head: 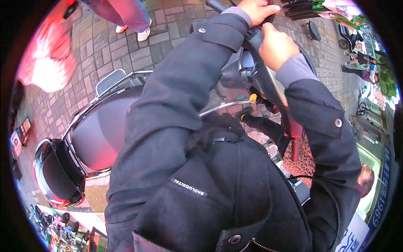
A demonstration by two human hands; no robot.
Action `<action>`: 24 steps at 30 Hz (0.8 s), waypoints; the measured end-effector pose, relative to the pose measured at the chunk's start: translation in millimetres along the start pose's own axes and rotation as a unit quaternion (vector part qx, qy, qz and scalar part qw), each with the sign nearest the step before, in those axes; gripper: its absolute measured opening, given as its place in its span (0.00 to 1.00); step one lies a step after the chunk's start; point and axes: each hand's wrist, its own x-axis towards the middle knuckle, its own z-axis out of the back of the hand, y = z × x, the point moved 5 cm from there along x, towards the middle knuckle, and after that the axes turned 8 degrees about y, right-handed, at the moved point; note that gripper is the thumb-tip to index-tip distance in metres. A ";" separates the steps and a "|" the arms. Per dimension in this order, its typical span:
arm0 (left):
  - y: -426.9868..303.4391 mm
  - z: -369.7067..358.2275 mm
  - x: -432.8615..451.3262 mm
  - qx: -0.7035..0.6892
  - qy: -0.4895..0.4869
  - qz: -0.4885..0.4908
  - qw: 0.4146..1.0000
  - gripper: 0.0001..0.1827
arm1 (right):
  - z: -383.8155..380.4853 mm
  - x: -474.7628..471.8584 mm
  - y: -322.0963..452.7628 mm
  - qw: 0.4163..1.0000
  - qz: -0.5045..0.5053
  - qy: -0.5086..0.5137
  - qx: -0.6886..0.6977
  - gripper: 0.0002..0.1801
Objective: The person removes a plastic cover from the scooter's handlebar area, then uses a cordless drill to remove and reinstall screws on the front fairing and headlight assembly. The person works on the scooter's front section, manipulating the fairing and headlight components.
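My left hand [257, 12] reaches to the top rim of the picture, its thumb stretched to the right over a dark part of a scooter's handlebar area. Part of that hand is cut off by the rim. Just below it, my right hand [278, 47] is curled beside the dark front panel of the scooter [231, 74]. What either hand may hold is hidden. A black handlebar grip [216, 5] sticks out left of my left hand. Black jacket sleeves cover both arms. Left of my body stretches the scooter's dark seat [102, 126].
A black backrest [59, 176] with chrome rails stands behind the seat. A chrome bar with a yellow tip [252, 98] lies beneath my arms. Wrapped bouquets [341, 11] are at top right. A person's legs [126, 14] stand on the brick paving [170, 28]. Another person's head [366, 179] shows at right.
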 end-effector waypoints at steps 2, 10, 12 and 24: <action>-0.7 0.4 1.6 0.043 -0.025 -0.012 0.999 0.29 | 1.4 -0.4 -2.1 1.000 0.005 -0.021 0.010 0.11; 2.9 5.8 -4.4 0.112 -0.071 0.001 0.991 0.32 | 5.4 3.0 -5.8 0.995 0.078 0.016 -0.052 0.12; 0.3 8.3 -8.7 0.126 -0.088 -0.004 0.988 0.32 | 8.6 2.1 -2.6 0.994 0.093 0.006 -0.052 0.13; -8.3 -15.5 27.9 -0.556 0.010 0.050 0.829 0.10 | 12.2 -1.4 4.1 0.983 0.089 0.042 -0.154 0.09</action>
